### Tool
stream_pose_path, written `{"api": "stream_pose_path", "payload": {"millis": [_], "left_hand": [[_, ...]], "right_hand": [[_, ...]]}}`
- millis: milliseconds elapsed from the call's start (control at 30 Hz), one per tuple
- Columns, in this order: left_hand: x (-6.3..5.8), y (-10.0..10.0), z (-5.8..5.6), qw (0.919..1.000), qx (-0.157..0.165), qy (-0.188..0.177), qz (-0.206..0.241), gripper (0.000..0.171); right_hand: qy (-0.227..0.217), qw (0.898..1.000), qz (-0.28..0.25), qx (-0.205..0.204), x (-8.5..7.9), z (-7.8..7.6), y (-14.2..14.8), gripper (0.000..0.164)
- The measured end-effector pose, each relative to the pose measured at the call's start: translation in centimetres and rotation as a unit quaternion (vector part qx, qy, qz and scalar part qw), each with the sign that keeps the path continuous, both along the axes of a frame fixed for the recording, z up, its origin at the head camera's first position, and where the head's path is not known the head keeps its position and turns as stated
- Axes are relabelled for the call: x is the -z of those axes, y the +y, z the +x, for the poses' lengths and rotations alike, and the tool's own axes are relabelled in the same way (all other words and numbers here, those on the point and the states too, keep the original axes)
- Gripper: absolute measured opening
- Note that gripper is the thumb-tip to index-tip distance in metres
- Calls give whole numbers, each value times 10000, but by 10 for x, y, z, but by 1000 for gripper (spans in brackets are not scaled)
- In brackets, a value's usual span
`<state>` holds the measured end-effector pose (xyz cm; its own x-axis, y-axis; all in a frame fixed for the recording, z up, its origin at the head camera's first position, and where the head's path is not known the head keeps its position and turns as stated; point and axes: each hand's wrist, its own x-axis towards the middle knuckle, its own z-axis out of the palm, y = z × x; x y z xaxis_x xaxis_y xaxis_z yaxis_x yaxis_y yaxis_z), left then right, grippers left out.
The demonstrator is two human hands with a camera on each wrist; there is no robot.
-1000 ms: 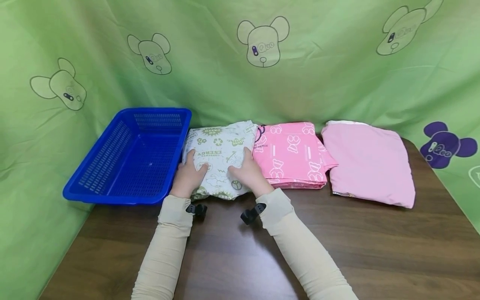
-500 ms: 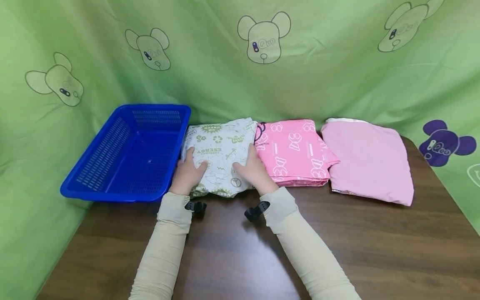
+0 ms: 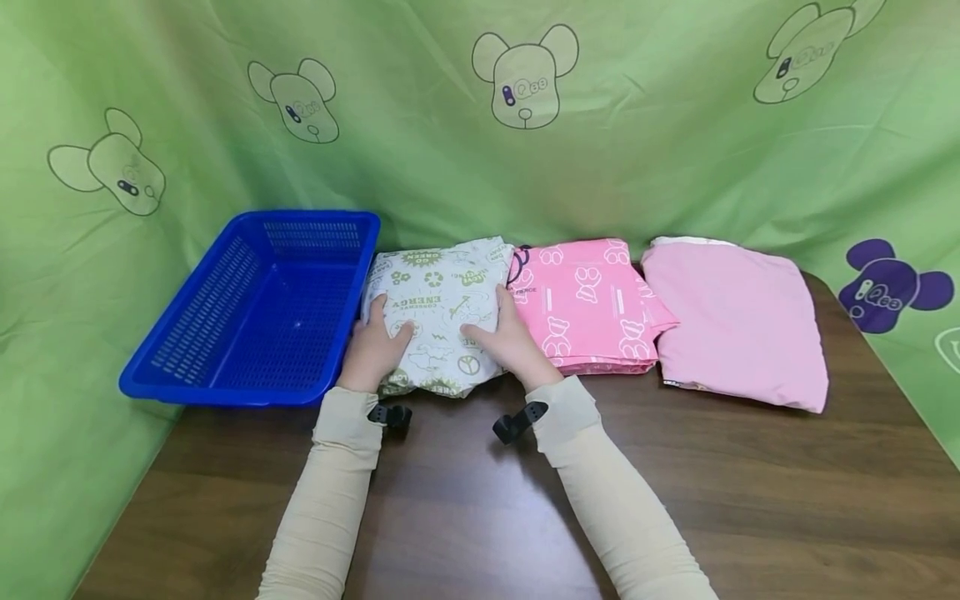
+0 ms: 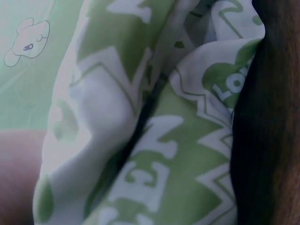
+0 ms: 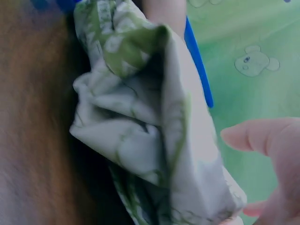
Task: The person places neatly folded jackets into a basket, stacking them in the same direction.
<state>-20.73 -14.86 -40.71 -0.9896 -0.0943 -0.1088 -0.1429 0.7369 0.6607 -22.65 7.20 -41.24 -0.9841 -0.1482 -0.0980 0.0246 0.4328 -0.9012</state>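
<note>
A folded white cloth with green lettering and drawings (image 3: 438,304) lies on the table beside the blue basket. My left hand (image 3: 373,350) rests along its left side, thumb on or just over the top face. On the opposite side my right hand (image 3: 517,342) lies with fingers extended along the edge. In the right wrist view, the right thumb (image 5: 253,135) stands a little apart from the cloth (image 5: 192,136). Loose folds of the cloth's near edge (image 4: 154,154) fill the left wrist view; most of the left hand is out of that frame.
The blue perforated basket (image 3: 292,325) stands at the left, close to the left hand. Right of the white cloth lie a bright pink folded cloth with white figures (image 3: 581,308) and a pale pink folded one (image 3: 738,325). A green printed curtain (image 3: 420,125) hangs behind the brown table (image 3: 465,517).
My right hand has shifted slightly to the right along the white cloth. The left hand stays at its side, and the basket and other cloths keep their places.
</note>
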Motion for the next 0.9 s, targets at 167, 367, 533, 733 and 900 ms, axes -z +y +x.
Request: {"api": "stream_pose_path", "payload": {"millis": [167, 367, 533, 733, 900], "left_hand": [[1, 0, 0, 9998, 1, 188, -1, 76], [3, -2, 0, 9994, -73, 349, 8, 80], [4, -2, 0, 9993, -173, 323, 69, 83], [6, -2, -1, 9986, -214, 359, 317, 82], [6, -1, -1, 9982, -236, 434, 338, 81]], "right_hand": [[246, 9986, -369, 275, 4, 4, -5, 99], [-113, 9926, -1109, 479, 7, 2, -3, 96], [-627, 9832, -1665, 413, 7, -1, 2, 98], [-670, 9873, -1436, 143, 6, -1, 2, 98], [-275, 9965, -780, 127, 3, 2, -3, 98]]}}
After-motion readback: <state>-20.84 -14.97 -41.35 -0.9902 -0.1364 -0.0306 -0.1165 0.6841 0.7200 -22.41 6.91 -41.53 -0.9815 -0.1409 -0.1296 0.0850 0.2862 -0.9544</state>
